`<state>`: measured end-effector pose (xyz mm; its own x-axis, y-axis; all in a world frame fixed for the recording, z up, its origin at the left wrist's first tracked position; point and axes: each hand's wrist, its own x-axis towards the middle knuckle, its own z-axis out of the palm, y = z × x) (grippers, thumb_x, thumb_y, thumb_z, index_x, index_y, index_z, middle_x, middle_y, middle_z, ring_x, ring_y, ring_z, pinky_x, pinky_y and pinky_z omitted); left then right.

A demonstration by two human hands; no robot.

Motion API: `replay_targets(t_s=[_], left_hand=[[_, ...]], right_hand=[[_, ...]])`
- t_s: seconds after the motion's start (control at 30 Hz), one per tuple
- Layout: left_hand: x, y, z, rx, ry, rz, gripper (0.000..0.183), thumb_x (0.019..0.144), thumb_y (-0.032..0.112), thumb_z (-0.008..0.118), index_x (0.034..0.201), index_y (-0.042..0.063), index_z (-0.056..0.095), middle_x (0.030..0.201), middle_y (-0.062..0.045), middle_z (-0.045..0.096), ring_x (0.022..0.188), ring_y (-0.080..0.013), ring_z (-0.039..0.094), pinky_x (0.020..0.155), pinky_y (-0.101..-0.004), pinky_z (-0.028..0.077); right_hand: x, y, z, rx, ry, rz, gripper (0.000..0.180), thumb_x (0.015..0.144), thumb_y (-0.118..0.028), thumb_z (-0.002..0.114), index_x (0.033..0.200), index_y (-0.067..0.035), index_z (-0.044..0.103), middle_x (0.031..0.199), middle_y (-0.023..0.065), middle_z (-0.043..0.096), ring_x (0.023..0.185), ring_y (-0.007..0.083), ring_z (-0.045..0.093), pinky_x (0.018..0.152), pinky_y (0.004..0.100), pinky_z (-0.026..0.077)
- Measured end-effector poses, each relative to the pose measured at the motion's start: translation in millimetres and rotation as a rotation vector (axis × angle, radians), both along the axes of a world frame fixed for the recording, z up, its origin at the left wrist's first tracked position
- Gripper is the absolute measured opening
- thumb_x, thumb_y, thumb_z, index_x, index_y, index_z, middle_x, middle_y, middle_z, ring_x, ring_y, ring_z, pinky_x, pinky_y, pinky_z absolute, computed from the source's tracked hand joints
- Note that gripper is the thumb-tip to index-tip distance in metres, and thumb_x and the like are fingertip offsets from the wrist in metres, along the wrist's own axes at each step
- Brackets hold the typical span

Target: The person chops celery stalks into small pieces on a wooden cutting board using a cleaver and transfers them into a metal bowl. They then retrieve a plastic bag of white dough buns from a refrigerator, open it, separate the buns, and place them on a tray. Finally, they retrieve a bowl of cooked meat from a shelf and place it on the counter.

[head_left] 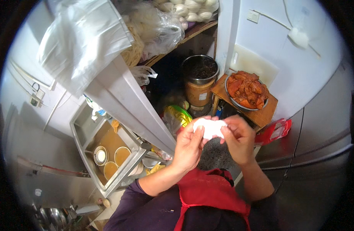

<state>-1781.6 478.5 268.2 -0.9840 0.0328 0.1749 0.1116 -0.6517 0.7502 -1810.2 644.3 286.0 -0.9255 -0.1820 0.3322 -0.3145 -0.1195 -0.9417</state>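
A small, crumpled white piece (pixel 210 128), perhaps tissue or cloth, is stretched between my two hands in front of my red apron (pixel 213 187). Its left end is pinched between the thumb and fingers of my left hand (pixel 190 144). My right hand (pixel 239 138) grips its right end, thumb on top. The piece is too bright to show its texture. Beyond my right hand, a metal bowl heaped with reddish-brown chunks of food (pixel 247 91) rests on a small wooden table (pixel 259 117).
To the left is a steel sink (pixel 138 156) with brownish water and several round containers. A white partition edge (pixel 136 95) stands beside it. A tall pot (pixel 200 78) holds dark contents below a shelf (pixel 188 37) of bagged food. A steel cabinet (pixel 321 130) is at right.
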Motion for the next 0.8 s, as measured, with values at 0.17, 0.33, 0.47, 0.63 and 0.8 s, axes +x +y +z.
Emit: replay_targets(t_s=[0.17, 0.33, 0.47, 0.63, 0.8], left_hand=[[-25, 20, 104, 0.034, 0.489, 0.198, 0.028, 0.108, 0.010, 0.048, 0.134, 0.001, 0.054, 0.143, -0.030, 0.054, 0.118, -0.0341, 0.065, 0.098, -0.0448, 0.054], [-27, 123, 135, 0.314, 0.764, 0.496, 0.032, 0.107, 0.026, 0.050, 0.137, 0.019, 0.059, 0.131, -0.027, 0.062, 0.105, -0.0325, 0.064, 0.086, -0.0526, 0.054], [-69, 118, 132, 0.195, 1.003, 0.453, 0.030, 0.102, 0.029, 0.059, 0.130, 0.021, 0.066, 0.127, -0.030, 0.063, 0.101, -0.0327, 0.064, 0.081, -0.0470, 0.054], [-90, 128, 115, 0.133, 1.133, 0.468, 0.028, 0.096, 0.033, 0.070, 0.122, 0.023, 0.075, 0.123, -0.032, 0.064, 0.096, -0.0329, 0.064, 0.075, -0.0399, 0.054], [-74, 153, 108, 0.053, 0.862, 0.604, 0.033, 0.086, 0.044, 0.081, 0.109, 0.020, 0.080, 0.121, -0.029, 0.066, 0.079, -0.0276, 0.062, 0.064, -0.0351, 0.052]], right_hand=[[-50, 4, 85, -0.121, 0.504, 0.108, 0.014, 0.093, 0.006, 0.063, 0.105, 0.000, 0.059, 0.097, 0.0110, 0.063, 0.071, 0.0131, 0.061, 0.060, 0.0239, 0.050], [-78, 11, 119, -0.593, 0.574, 0.345, 0.013, 0.092, -0.002, 0.068, 0.096, -0.003, 0.055, 0.089, 0.0080, 0.058, 0.069, 0.0131, 0.056, 0.059, 0.0246, 0.046], [-94, 18, 126, -0.850, 0.466, 0.493, 0.019, 0.091, -0.008, 0.071, 0.088, -0.006, 0.052, 0.083, 0.0056, 0.055, 0.067, 0.0131, 0.053, 0.058, 0.0251, 0.044], [-101, 27, 132, -1.080, 0.277, 0.603, 0.029, 0.090, -0.016, 0.075, 0.078, -0.009, 0.049, 0.075, 0.0025, 0.050, 0.065, 0.0131, 0.048, 0.057, 0.0258, 0.040], [-69, 12, 155, -1.055, -0.081, 0.390, 0.039, 0.096, -0.027, 0.069, 0.073, -0.009, 0.044, 0.070, 0.0006, 0.042, 0.061, 0.0155, 0.042, 0.057, 0.0274, 0.035]])
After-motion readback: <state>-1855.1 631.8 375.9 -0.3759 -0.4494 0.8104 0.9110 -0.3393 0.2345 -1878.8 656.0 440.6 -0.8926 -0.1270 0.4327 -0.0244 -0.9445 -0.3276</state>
